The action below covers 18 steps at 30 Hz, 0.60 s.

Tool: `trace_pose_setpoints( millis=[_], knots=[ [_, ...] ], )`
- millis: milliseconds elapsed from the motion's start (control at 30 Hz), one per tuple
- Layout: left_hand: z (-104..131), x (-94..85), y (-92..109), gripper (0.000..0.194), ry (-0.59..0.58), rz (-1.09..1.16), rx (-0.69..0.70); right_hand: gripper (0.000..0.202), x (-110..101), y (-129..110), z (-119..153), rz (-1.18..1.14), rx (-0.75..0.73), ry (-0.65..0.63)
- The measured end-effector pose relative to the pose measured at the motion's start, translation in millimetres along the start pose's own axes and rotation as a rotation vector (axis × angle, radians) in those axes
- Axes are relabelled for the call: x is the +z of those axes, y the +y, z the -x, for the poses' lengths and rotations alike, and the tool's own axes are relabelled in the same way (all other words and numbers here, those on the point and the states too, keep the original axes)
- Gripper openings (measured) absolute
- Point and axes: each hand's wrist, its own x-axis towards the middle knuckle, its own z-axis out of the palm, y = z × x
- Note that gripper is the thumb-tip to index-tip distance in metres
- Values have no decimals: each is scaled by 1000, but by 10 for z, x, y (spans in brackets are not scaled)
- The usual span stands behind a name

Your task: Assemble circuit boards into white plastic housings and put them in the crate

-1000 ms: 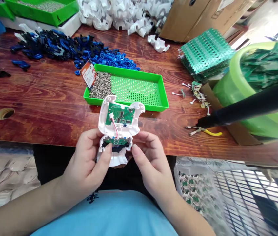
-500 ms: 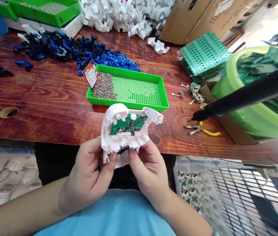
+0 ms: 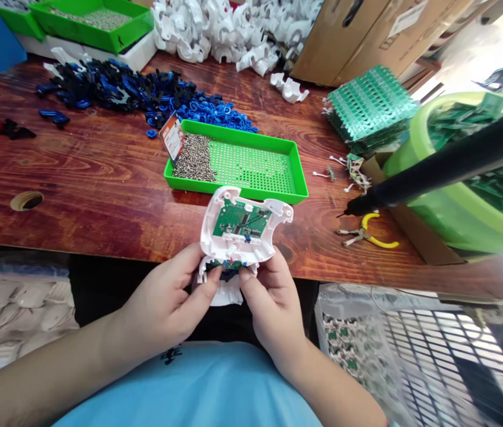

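Note:
Between my two hands is a white plastic housing (image 3: 216, 244), held over the front edge of the table. A green circuit board (image 3: 230, 218) is seated inside its upper part. Low on the housing, a smaller dark green board (image 3: 226, 264) shows between my thumbs. My left hand (image 3: 175, 296) grips the left side, thumb pressed at the lower board. On the other side my right hand (image 3: 273, 296) is closed round the lower right, its thumb at the same board. The fingers behind the housing are partly hidden.
Beyond the housing lies a green tray (image 3: 300, 172) of screws. Blue and black parts (image 3: 118, 89) are heaped at the back left. Yellow-handled pliers (image 3: 369, 234) rest right of centre, under a black screwdriver (image 3: 438, 163). A yellow-green tub (image 3: 411, 160) holds circuit boards.
The housing has tipped, so more of its inner face and the lower board show. Both hands keep their hold. The whole view has shifted slightly.

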Motion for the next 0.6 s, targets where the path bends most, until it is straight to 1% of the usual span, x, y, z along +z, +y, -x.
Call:
trace_pose_setpoints(
  millis=[67,167,333,433,500,600],
  knots=[
    [-2,14,12,33,-7,64,-22,18,19,-19,-10,-29,27,-6],
    [-6,25,14,32,0,85,-15,17,43,-38,-17,-13,55,12],
    [-21,32,-24,37,4,74,8,14,56,-2,-6,62,11,38],
    [-15,51,-30,39,21,68,0,18,62,22,2,85,-6,54],
    [-8,63,-10,40,53,103,-52,18,63,16,4,65,14,41],
    [-16,66,44,42,74,278,-197,13,47,-21,-1,0,89,11]
  ],
)
